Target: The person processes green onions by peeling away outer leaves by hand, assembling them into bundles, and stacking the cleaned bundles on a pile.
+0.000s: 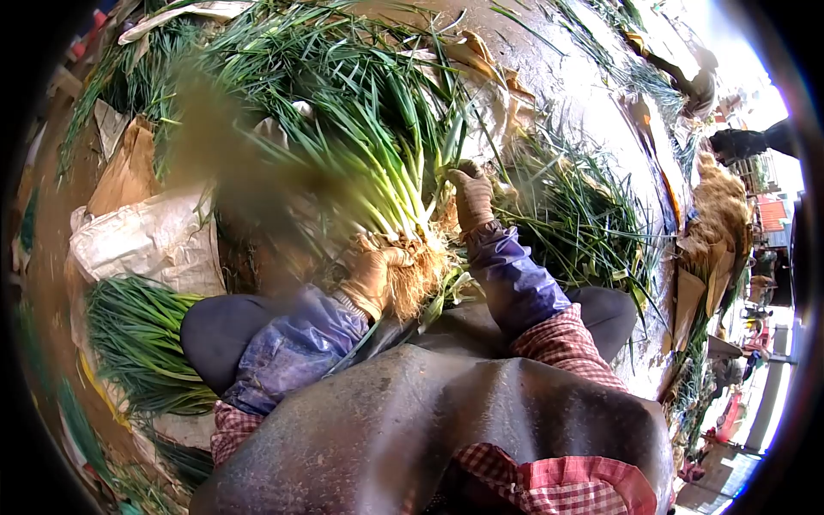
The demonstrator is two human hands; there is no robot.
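Observation:
My left hand (pixel 369 279), in a tan glove, is closed round the root end of a bunch of green onions (pixel 395 189). Pale stems rise from it and the long green leaves fan out away from me. Tangled brown roots (pixel 416 279) hang beside its fingers. To the right, my right hand (pixel 471 196), gloved too, has its fingers bent together at a green leaf or stalk on the right edge of the bunch. Its fingertips are partly hidden.
A dark leafy heap (pixel 584 215) lies at the right. A tied-looking pile of green onions (pixel 142 339) is at the lower left, below a white sack (pixel 150 245). Brownish blurs cover the left-centre view. At the far right are a person's dark sleeve (pixel 772 139) and stacked bundles.

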